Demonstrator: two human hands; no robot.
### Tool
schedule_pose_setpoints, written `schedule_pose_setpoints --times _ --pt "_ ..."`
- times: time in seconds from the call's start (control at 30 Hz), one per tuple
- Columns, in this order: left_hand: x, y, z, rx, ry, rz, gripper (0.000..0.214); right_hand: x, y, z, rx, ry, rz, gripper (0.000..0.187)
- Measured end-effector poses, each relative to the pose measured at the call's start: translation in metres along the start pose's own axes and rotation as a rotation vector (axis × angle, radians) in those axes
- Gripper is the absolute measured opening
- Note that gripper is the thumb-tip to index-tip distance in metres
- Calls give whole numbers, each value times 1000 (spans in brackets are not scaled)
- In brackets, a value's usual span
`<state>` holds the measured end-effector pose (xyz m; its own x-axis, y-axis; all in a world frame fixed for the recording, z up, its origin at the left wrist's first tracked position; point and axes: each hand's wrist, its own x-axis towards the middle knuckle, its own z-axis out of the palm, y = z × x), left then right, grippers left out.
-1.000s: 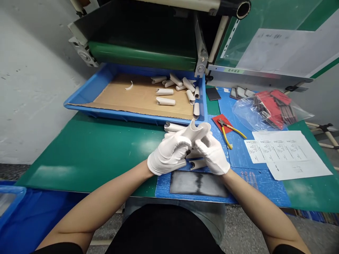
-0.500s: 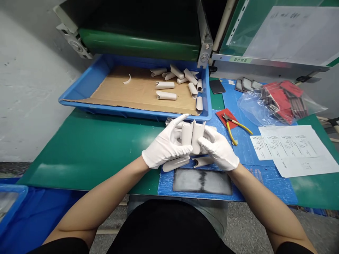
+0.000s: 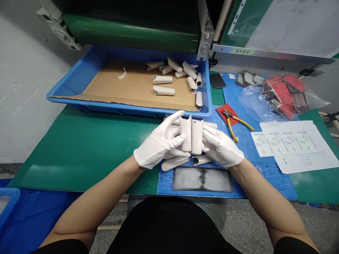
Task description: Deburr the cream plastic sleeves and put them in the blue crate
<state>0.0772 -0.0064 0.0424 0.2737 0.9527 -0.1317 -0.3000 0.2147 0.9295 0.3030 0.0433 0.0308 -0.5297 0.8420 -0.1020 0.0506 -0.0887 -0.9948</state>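
Observation:
My left hand (image 3: 159, 141) and my right hand (image 3: 221, 148), both in white cotton gloves, grip a pair of rolled cream tubes from either side. The two tubes (image 3: 185, 133) (image 3: 197, 137) stand upright side by side, slit ends up, with their lower ends hidden by my fingers. Just below my hands, two similar tubes (image 3: 174, 163) (image 3: 202, 160) lie on a blue mat (image 3: 166, 183). Another lies partly hidden behind my hands (image 3: 210, 125).
A blue tray (image 3: 127, 109) lined with cardboard holds several tubes beyond my hands, under a green-belted machine (image 3: 127, 35). On the right are yellow-handled pliers (image 3: 233, 123) on a red pad, a plastic bag (image 3: 280, 98) of red-and-black pieces, and printed papers (image 3: 293, 146).
The curled pieces in my hands have gone from a tilted, spread shape to two upright tubes side by side. My hands have moved slightly apart. The view has shifted a little.

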Motion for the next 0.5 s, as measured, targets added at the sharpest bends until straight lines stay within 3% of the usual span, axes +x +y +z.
schedule_pose_setpoints --times 0.1,0.17,0.37,0.5 --pt "-1 1 1 -30 7 -34 83 0 2 2 318 -61 119 44" --pt "-1 1 1 -49 24 -54 83 0 3 2 410 -62 158 41" --pt "-2 -2 -2 -66 50 -48 80 1 4 1 446 -79 151 51" --pt "-3 1 -1 -50 23 -54 78 1 1 1 453 -70 135 46"
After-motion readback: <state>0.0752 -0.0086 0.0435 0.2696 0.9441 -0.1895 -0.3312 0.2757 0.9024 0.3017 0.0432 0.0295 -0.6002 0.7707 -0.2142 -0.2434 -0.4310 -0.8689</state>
